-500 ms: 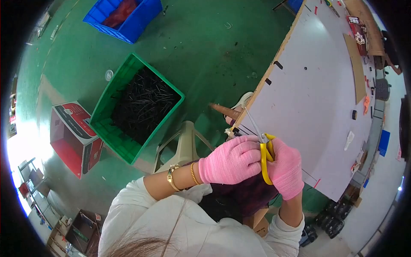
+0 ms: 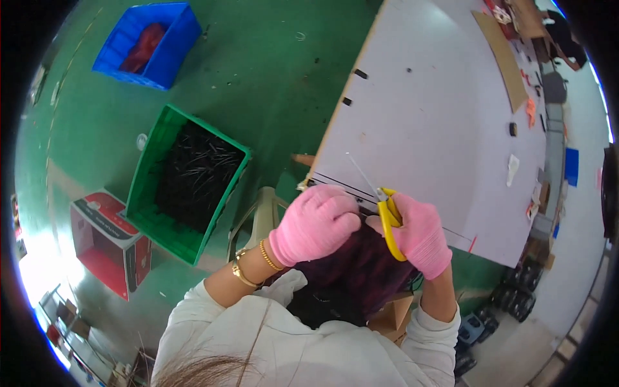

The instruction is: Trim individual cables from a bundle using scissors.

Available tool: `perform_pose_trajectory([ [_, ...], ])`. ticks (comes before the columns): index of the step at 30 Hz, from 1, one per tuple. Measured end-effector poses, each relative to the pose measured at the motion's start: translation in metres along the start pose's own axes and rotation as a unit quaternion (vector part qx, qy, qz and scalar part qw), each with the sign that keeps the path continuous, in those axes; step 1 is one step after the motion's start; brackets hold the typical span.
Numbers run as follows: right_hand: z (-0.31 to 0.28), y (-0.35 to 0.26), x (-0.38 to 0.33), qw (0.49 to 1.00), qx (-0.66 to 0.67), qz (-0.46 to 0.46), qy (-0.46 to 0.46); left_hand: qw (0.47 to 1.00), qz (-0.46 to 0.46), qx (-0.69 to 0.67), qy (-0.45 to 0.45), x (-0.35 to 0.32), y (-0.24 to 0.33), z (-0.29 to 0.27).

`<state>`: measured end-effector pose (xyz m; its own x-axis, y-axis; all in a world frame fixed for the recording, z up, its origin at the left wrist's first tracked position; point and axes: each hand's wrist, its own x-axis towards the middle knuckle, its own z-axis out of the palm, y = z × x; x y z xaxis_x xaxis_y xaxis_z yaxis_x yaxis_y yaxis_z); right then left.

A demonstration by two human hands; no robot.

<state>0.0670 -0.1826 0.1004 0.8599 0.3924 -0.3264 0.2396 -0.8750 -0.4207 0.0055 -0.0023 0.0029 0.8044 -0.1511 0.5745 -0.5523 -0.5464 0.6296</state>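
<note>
In my right hand, gloved in pink, is a pair of scissors with yellow handles. Their slim metal blades point away and slightly left above the table's near corner. My left hand, in a matching glove, is held just left of the scissors with its fingers curled in. Whatever may be between those fingers is too hidden to make out. Several thin dark rods lie at the table edge, just beyond my hands. Dark purple cloth covers my lap below.
The white table stretches away right, with two black pieces near its left edge and cardboard on its far side. On the floor to the left are a green crate of black sticks, a blue bin and a red-grey carton.
My left hand has come away from the scissors toward the left, leaving a gap between my hands. The scissors stay in my right hand. The view has shifted, so the table appears farther left.
</note>
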Motion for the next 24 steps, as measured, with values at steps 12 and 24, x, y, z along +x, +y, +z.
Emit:
perform_pose_trajectory([
  [12,-0.011,0.045,-0.015,0.995,0.049,0.083,-0.017,0.999,-0.010,0.050,0.000,0.008,0.009,0.001],
  [24,-0.017,0.039,-0.004,0.987,-0.063,0.124,-0.080,0.983,-0.090,0.142,-0.078,0.035,0.036,0.012],
])
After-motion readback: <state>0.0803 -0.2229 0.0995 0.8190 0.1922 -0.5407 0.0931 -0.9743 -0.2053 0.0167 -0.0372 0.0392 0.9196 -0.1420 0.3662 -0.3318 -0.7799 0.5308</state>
